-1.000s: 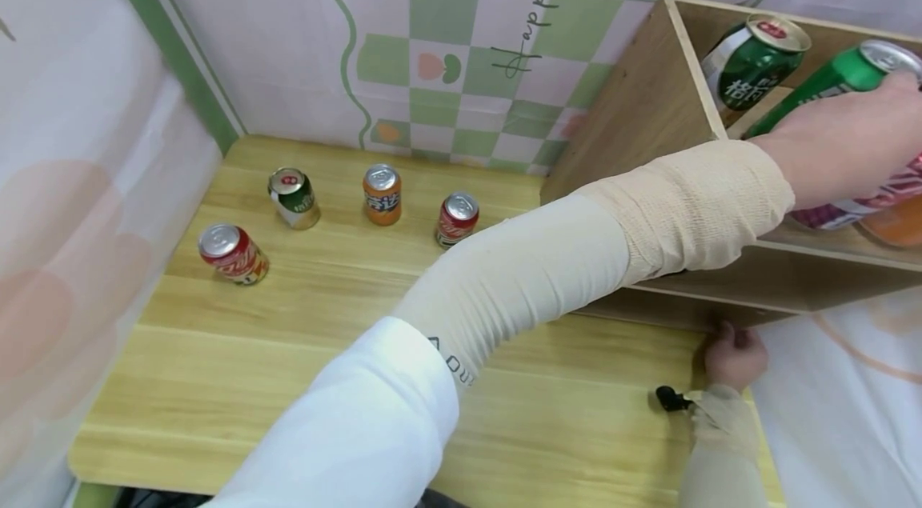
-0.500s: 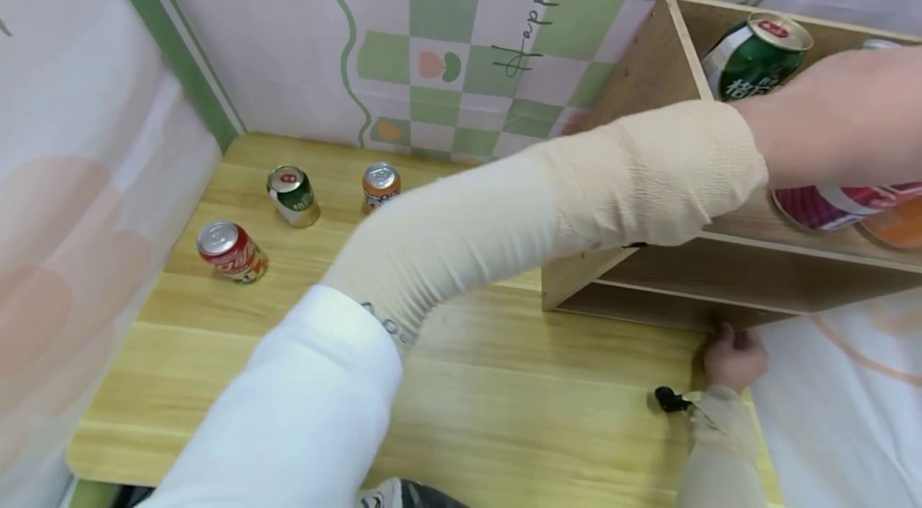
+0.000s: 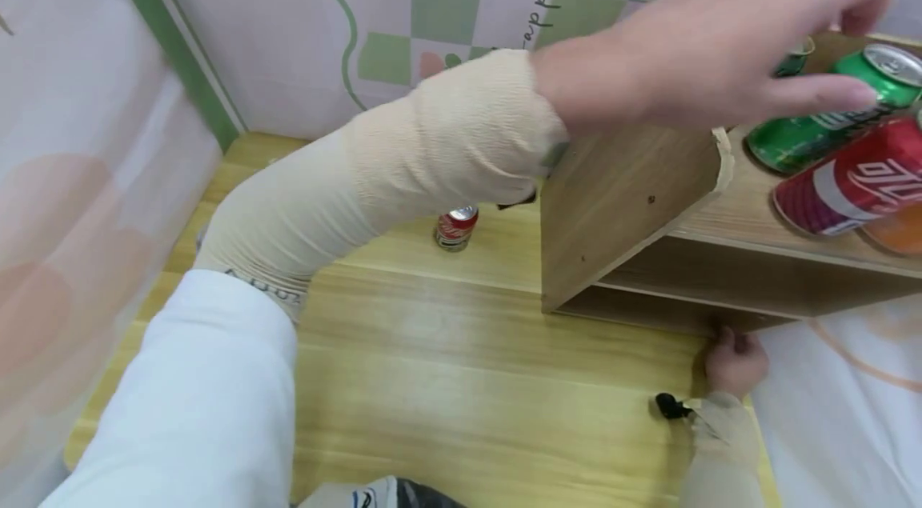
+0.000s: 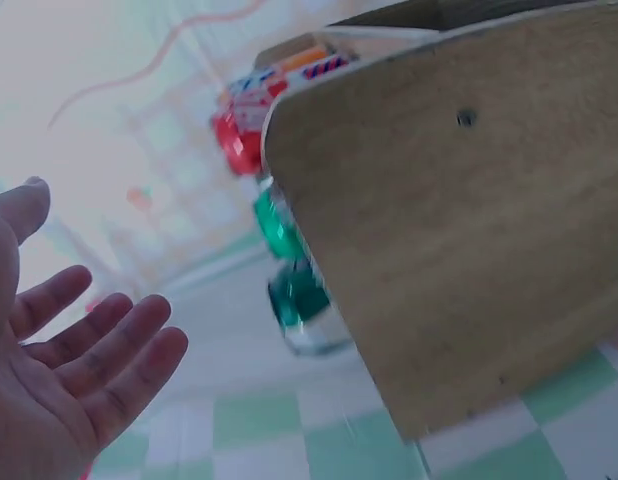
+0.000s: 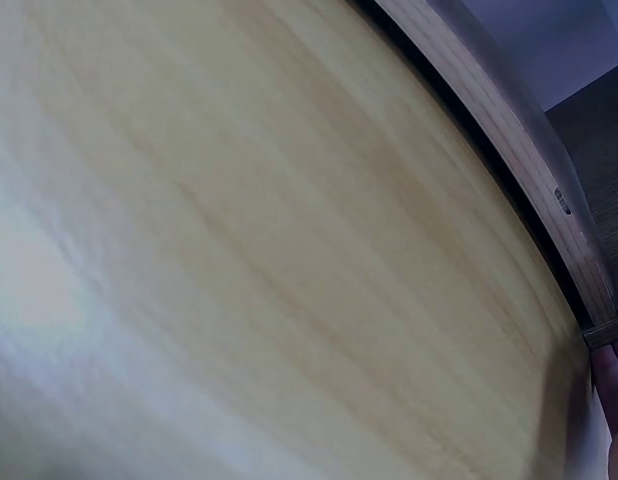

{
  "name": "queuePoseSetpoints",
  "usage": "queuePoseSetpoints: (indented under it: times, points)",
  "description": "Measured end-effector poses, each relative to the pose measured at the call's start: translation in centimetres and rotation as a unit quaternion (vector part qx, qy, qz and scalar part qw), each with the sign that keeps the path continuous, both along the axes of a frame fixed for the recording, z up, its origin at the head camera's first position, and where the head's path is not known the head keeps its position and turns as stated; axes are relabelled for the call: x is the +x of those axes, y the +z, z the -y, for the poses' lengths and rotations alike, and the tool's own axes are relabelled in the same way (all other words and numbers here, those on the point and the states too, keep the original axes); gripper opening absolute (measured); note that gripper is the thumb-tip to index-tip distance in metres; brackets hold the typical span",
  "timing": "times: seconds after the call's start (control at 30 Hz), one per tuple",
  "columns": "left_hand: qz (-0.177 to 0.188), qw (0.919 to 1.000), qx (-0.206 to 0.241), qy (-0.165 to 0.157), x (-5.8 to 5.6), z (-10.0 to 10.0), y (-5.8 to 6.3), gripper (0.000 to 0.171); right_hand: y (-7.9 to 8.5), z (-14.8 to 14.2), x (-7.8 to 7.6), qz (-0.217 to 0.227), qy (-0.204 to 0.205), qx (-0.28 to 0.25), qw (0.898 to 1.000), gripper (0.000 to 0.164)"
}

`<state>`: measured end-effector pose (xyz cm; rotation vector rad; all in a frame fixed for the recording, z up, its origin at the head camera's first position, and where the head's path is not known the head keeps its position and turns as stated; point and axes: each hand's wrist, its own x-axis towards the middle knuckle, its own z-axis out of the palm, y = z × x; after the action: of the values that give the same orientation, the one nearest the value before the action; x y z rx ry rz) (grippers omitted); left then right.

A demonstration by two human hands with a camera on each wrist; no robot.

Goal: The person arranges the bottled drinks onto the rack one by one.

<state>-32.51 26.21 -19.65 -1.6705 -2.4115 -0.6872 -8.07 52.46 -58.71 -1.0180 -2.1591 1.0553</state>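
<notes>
My left hand [image 3: 735, 44] is above the top of a wooden shelf [image 3: 634, 196], thumb and fingers spread apart with nothing between them; the left wrist view shows its bare palm [image 4: 49, 390]. Beneath it, a green soda can [image 3: 792, 144] and a red soda can [image 3: 843, 188] stand in the top compartment. An orange can [image 3: 900, 230] is partly hidden behind the red one. A dark green can [image 4: 301, 292] stands at the shelf's near end in the left wrist view. At the shelf's bottom right corner, my right hand [image 3: 736, 364] grips the edge.
A small red cola can [image 3: 455, 232] stands on the wooden table [image 3: 432, 364] left of the shelf. My left arm hides the table's back left. A black strap piece [image 3: 671, 406] sits by the right wrist. Printed cloth [image 3: 446, 8] hangs behind.
My left hand has come off the green can and moved up and left, out of the shelf's top compartment. The right hand has stayed at the bottom corner.
</notes>
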Motion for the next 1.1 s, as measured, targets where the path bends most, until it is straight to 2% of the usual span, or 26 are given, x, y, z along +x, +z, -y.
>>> queuePoseSetpoints:
  times: [0.07,0.13,0.23,0.3,0.37,0.47,0.6,0.83,0.97,1.1]
  points:
    - [0.019,0.9994,0.028,0.006,-0.6,3.2,0.1,0.062,-0.1,-0.2,0.0,0.004,-0.002,-0.007,1.000,0.032]
    - [0.039,0.9980,0.044,0.023,0.6,7.4,0.6,0.058,-0.3,-0.4,0.0,0.008,-0.006,-0.010,1.000,0.029]
    - [0.050,0.9954,0.075,0.033,4.9,14.1,1.5,0.047,-0.4,-0.6,0.1,0.010,-0.013,-0.012,1.000,0.023]
    - [0.055,0.9939,0.087,0.041,7.5,17.8,2.0,0.041,-0.4,-0.6,0.3,0.011,-0.018,-0.012,1.000,0.022]
    - [0.080,0.9906,0.098,0.050,9.0,20.4,2.0,0.040,-0.3,-0.5,0.3,0.011,-0.017,-0.014,1.000,0.025]
    - [0.124,0.9839,0.106,0.073,9.5,22.9,0.9,0.042,-0.1,-0.1,0.4,0.008,-0.012,-0.024,1.000,0.032]
    - [0.177,0.9701,0.146,0.079,8.6,25.0,-1.8,0.042,0.1,0.3,0.4,0.009,-0.010,-0.027,1.000,0.039]
    - [0.222,0.9477,0.216,0.077,7.3,26.8,-7.9,0.039,0.1,0.4,0.0,0.005,-0.010,-0.031,0.999,0.042]
    - [0.248,0.9319,0.249,0.090,6.4,27.1,-12.6,0.033,0.2,0.6,-0.1,-0.004,-0.008,-0.047,0.999,0.041]
    - [0.268,0.9189,0.262,0.124,5.4,27.3,-17.9,0.031,0.3,0.7,-0.1,-0.002,-0.007,-0.056,0.998,0.043]
